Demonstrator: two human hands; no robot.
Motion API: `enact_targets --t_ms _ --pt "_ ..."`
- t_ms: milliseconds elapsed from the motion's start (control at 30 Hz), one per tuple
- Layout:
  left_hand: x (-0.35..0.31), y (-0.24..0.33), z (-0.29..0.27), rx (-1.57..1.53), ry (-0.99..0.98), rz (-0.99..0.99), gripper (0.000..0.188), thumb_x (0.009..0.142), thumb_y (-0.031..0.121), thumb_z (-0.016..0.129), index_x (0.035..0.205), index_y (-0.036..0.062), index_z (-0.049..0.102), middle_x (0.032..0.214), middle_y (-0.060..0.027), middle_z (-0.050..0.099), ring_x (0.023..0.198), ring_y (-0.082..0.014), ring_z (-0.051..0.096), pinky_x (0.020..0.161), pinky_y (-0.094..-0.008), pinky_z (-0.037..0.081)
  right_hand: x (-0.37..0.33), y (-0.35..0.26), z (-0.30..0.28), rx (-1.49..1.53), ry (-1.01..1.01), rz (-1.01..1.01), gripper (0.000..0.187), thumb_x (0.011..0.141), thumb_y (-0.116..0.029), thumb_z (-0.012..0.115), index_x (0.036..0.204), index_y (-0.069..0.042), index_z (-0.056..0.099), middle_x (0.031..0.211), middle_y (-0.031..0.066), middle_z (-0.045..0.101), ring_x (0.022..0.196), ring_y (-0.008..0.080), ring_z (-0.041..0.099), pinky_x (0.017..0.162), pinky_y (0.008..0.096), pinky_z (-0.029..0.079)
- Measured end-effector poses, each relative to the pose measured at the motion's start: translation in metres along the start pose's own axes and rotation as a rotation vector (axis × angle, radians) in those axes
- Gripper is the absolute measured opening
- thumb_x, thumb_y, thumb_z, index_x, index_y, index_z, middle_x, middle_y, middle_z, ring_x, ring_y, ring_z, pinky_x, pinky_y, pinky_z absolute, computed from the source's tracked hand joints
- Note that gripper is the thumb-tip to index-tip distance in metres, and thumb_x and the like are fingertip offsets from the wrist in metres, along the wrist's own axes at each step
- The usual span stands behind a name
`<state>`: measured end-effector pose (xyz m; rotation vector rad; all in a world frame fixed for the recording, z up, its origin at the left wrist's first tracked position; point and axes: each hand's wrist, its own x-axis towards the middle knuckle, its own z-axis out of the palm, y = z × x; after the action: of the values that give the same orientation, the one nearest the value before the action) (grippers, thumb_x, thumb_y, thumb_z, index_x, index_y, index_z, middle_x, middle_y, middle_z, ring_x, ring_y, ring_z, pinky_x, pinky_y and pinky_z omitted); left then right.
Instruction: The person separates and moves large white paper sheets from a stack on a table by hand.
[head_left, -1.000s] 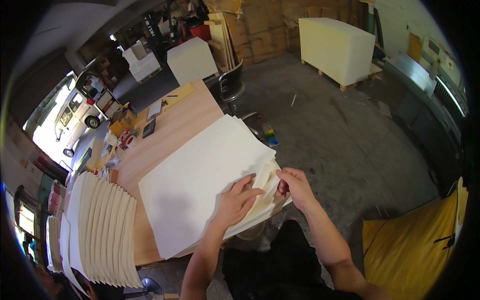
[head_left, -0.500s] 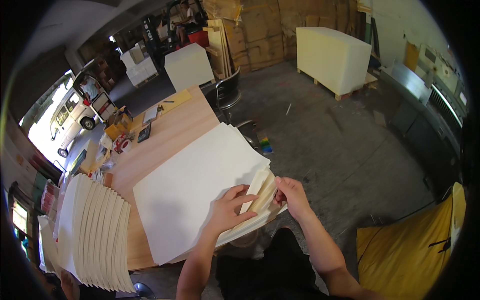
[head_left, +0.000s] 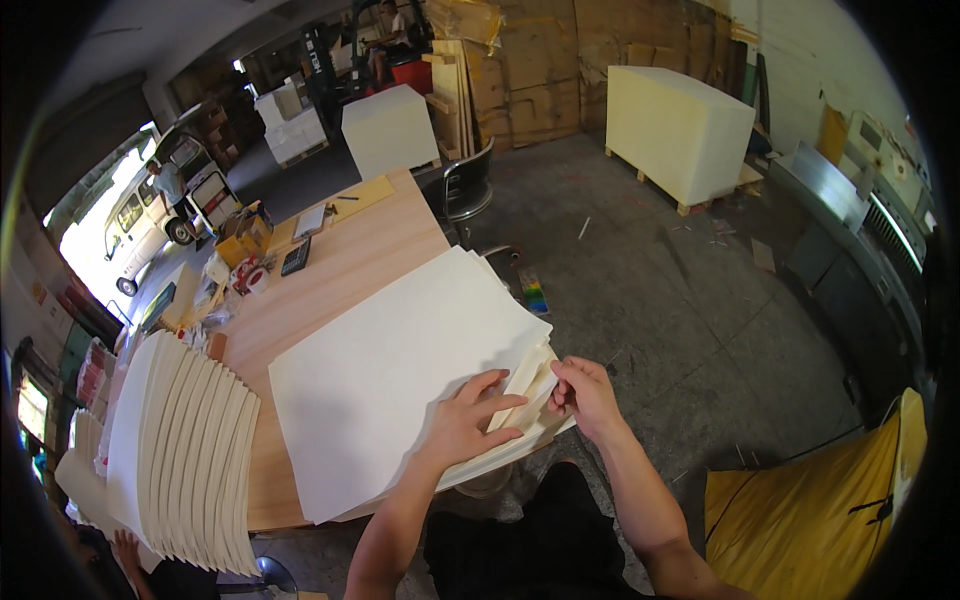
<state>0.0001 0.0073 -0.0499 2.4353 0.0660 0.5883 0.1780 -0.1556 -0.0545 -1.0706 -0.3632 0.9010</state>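
A stack of large white paper sheets (head_left: 390,350) lies askew on the wooden table in front of me. At its near right corner several edges are curled up and fanned apart. My left hand (head_left: 465,425) rests there with its fingers spread, the fingertips against the raised edges. Thumb and fingers of my right hand (head_left: 588,395) are pinched together at the outer side of the corner, on the edge of the paper sheets. How many sheets are in that pinch is hidden.
Another fanned paper pile (head_left: 185,455) overhangs the table's left end, near another person's hand (head_left: 127,548). A calculator (head_left: 296,256) and tape rolls (head_left: 256,280) lie along the far left side of the wooden table (head_left: 345,240). A chair (head_left: 468,185) stands beyond. Yellow cloth (head_left: 800,520) is at right.
My right hand has shifted slightly at the corner, and the sheet edges there sit a little differently. At lower left, the other person's hand and a sheet have moved. The whole view has tilted slightly.
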Motion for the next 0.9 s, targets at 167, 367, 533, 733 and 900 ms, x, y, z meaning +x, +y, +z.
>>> enact_targets --t_ms 167,367,533,733,900 --pt "0.0 -0.005 0.0 -0.069 0.007 -0.034 0.048 0.077 0.033 0.089 0.124 0.0304 0.077 0.146 -0.0078 0.058 0.123 -0.028 0.066 0.1 -0.0382 0.056 -0.023 0.01 0.0 -0.613 0.484 -0.434 0.026 0.098 -0.018 0.067 0.078 -0.007 0.054 0.074 0.0064 0.062 0.069 0.0206 0.064 0.061 0.0332 0.046" --pt "-0.001 0.003 -0.003 0.081 -0.093 0.013 0.048 0.084 0.036 0.083 0.131 0.0316 0.073 0.151 -0.0111 0.054 0.127 -0.0326 0.062 0.104 -0.0422 0.054 -0.037 0.038 -0.007 -1.186 -0.214 -0.758 0.038 0.078 -0.02 0.074 0.114 -0.009 0.07 0.125 0.0191 0.062 0.121 0.0404 0.059 0.103 0.051 0.047" --pt "-0.004 0.005 0.006 0.373 -0.081 0.306 0.061 0.093 0.042 0.069 0.152 0.0336 0.054 0.16 -0.0139 0.043 0.135 -0.0403 0.053 0.111 -0.0501 0.047 -0.029 0.068 -0.023 -1.234 -0.276 -0.759 0.037 0.075 -0.022 0.074 0.11 -0.011 0.076 0.124 0.0164 0.066 0.127 0.0417 0.055 0.108 0.0587 0.04" --pt "-0.005 -0.01 0.015 0.366 -0.02 0.208 0.061 0.092 0.042 0.07 0.145 0.0144 0.059 0.152 -0.0074 0.054 0.135 -0.0286 0.055 0.112 -0.0463 0.046 -0.025 0.059 -0.015 -1.209 -0.273 -0.74 0.035 0.077 -0.02 0.073 0.109 -0.008 0.075 0.122 0.0141 0.066 0.125 0.0393 0.056 0.109 0.053 0.04" --pt "-0.002 -0.014 0.018 0.422 0.001 0.214 0.062 0.092 0.043 0.07 0.144 0.0121 0.058 0.149 -0.0098 0.054 0.132 -0.03 0.055 0.112 -0.0459 0.046 -0.025 0.057 -0.015 -1.174 -0.286 -0.69 0.031 0.084 -0.021 0.073 0.11 -0.004 0.073 0.124 0.0158 0.067 0.124 0.0384 0.057 0.11 0.0488 0.04"
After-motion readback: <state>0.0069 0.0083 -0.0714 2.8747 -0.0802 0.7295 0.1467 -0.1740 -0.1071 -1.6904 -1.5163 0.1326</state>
